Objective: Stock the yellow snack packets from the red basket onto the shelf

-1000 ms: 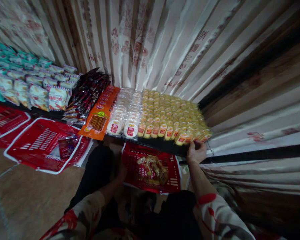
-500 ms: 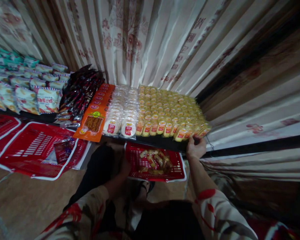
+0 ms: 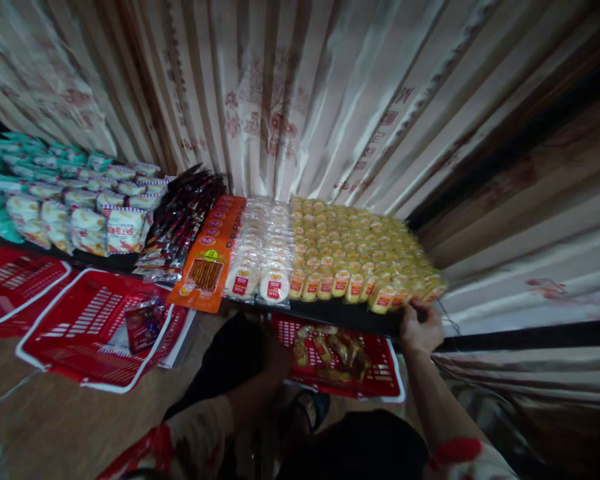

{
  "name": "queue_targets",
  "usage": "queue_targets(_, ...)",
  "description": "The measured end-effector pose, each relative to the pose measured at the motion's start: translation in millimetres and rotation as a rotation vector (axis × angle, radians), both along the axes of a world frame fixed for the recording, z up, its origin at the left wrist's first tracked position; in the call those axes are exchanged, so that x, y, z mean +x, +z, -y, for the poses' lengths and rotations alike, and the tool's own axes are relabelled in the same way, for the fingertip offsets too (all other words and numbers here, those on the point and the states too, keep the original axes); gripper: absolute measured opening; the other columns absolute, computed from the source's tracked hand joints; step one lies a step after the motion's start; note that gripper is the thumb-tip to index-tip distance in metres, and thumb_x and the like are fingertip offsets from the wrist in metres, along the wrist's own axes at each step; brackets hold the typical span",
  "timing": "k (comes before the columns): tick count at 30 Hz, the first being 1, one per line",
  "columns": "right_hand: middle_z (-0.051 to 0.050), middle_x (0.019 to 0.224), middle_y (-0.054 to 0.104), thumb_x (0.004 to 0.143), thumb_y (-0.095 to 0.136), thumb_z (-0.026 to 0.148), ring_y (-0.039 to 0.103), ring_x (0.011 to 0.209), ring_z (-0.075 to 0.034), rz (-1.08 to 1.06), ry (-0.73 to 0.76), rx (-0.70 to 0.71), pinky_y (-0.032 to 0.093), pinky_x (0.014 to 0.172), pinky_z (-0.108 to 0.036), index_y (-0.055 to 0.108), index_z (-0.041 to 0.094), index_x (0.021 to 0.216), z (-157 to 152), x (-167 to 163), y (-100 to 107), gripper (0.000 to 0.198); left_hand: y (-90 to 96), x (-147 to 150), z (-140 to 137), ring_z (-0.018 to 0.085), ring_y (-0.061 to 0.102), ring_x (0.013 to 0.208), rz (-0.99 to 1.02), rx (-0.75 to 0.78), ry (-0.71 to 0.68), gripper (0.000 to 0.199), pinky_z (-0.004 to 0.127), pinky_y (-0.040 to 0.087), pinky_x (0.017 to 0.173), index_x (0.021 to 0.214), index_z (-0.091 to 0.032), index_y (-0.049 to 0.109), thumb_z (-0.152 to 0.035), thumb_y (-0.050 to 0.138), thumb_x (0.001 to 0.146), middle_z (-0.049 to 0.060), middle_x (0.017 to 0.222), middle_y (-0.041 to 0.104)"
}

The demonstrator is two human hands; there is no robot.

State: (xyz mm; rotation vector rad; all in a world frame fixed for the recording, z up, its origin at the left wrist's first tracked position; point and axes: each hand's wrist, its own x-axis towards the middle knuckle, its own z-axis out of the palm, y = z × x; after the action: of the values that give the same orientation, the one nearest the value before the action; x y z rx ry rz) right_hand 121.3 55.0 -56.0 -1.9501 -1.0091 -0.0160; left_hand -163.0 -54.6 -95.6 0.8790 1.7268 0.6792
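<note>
At the front right corner of a low black shelf (image 3: 350, 316), my right hand (image 3: 423, 327) has its fingers curled against the end of the yellow-wrapped snack packets (image 3: 343, 283). Thumb and forefinger look closed on the edge of one packet there. My left hand (image 3: 279, 357) is lower, dark and smeared, by the left side of a red basket (image 3: 387, 367) under the shelf; its fingers cannot be made out. Several loose yellow-wrapped packets (image 3: 330, 350) lie in that basket.
Left along the shelf are round white cracker packs (image 3: 274, 285), an orange pretzel-stick bag (image 3: 206, 273), dark packets (image 3: 180, 220), white bags (image 3: 125, 230) and green bags (image 3: 0, 213). Another red basket (image 3: 87, 333) stands below. A curtain (image 3: 300, 100) hangs behind.
The view has shifted, so the shelf and baskets appear lower and further right. My left hand has moved slightly right towards the basket's inside. My right hand stays at the shelf corner.
</note>
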Motion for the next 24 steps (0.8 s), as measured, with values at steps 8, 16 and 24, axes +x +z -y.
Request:
queue_targets(8, -0.007, 0.067, 0.054, 0.063, 0.045, 0.040, 0.054, 0.082, -0.030, 0.031, -0.017, -0.006, 0.043, 0.084, -0.047, 0.056, 0.020, 0.065, -4.8, 6.4, 7.7, 0.023, 67.3, -8.5, 23.6, 0.022, 0.061, 0.096, 0.078, 0.218, -0.344, 0.032, 0.031, 0.046, 0.089, 0.098, -0.019, 0.065, -0.012, 0.047, 0.072, 0.009, 0.103, 0.067)
queue_targets(16, -0.009, 0.073, 0.058, 0.070, 0.043, 0.048, 0.056, 0.075, -0.027, 0.129, 0.224, 0.074, 0.046, 0.074, -0.043, 0.057, 0.018, 0.074, 6.9, -23.2, 39.7, 0.033, 123.8, -59.8, -25.4, 0.013, 0.063, 0.070, 0.183, 0.373, -0.268, 0.026, 0.022, 0.047, 0.066, 0.081, -0.016, 0.065, -0.008, 0.042, 0.073, 0.004, 0.080, 0.069)
queue_targets(24, -0.007, 0.082, 0.066, 0.082, 0.041, 0.053, 0.060, 0.069, -0.019, 0.023, 0.695, 0.081, 0.049, 0.072, -0.033, 0.059, 0.016, 0.103, -59.2, -151.1, 112.1, 0.046, 128.4, -130.0, -57.8, 0.009, 0.058, 0.059, 0.184, 0.393, 0.065, 0.018, 0.018, 0.045, 0.057, 0.081, -0.014, 0.063, -0.010, 0.046, 0.076, 0.002, 0.076, 0.066)
